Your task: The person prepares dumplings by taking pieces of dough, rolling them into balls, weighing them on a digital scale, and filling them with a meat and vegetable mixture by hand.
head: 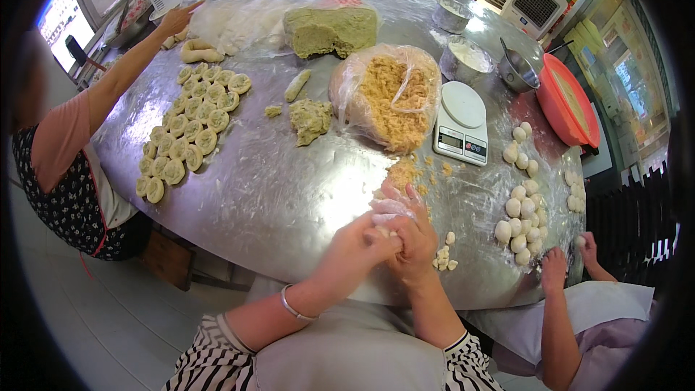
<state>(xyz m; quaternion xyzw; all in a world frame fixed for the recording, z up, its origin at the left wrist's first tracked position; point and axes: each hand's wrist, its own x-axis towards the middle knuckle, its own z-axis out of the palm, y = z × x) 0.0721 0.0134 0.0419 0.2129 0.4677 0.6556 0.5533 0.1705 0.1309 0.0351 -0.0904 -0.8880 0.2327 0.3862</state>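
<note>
Over the front of the steel table (260, 195), both my hands meet around a small pale piece of dough (386, 232). My left hand (369, 244), with a bangle on its wrist, presses its fingers at the dough. The floury right hand (415, 239) cups it from the other side. Beyond them lie orange crumbly filling (403, 172) in a small heap and a large plastic bag of the same filling (396, 98). A white digital kitchen scale (461, 119) stands to the bag's right. Small dough bits (445, 258) lie right of my hands.
At left are rows of filled dough rounds (190, 130); a co-worker's arm (125, 73) reaches past them. Green filling (331, 30) sits at the back. Dough balls (521, 217), metal bowls (467, 57) and a red basin (570, 98) are at right, near another person's hands (554, 269).
</note>
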